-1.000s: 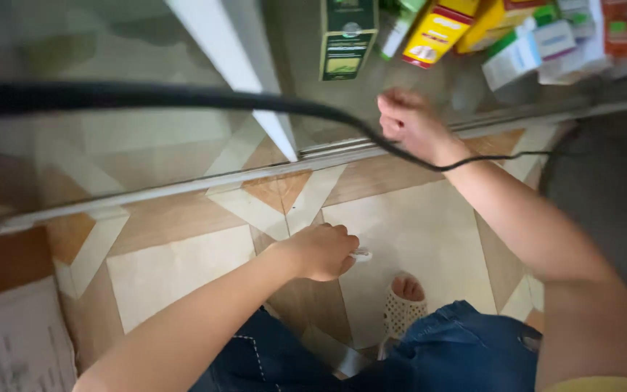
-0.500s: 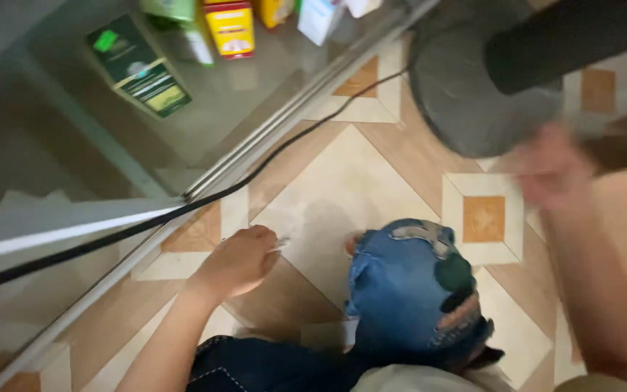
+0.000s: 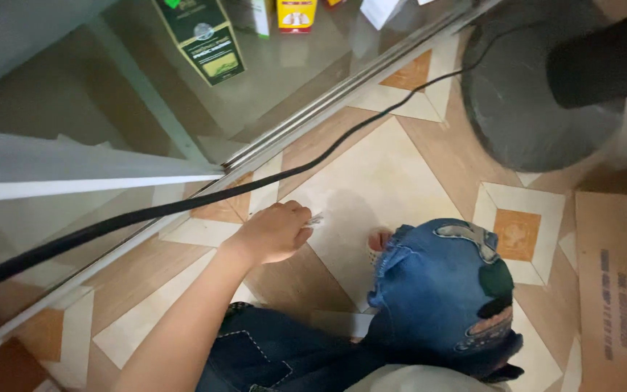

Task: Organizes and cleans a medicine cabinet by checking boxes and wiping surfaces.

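Observation:
My left hand (image 3: 276, 232) hovers low over the patterned tile floor (image 3: 371, 181), its fingers curled around a small pale object (image 3: 316, 218) whose tip pokes out of the fist. What that object is cannot be made out. My right hand is out of view. My bent knee in torn blue jeans (image 3: 444, 290) sits just right of the hand, and a foot in a pale sandal (image 3: 376, 242) peeks out beside it. A black cable (image 3: 183, 207) runs across the floor just behind the hand.
A glass-fronted cabinet with a metal sliding track (image 3: 342, 91) runs along the far side, holding a dark green box (image 3: 205, 40) and a yellow box (image 3: 296, 14). A round dark fan base (image 3: 531, 101) stands at the right. Cardboard (image 3: 615, 290) lies at the right edge.
My right hand reached to the cabinet track, swung away to the right, and has left the view. The view shifted right and closer; my left hand stays shut on the small object.

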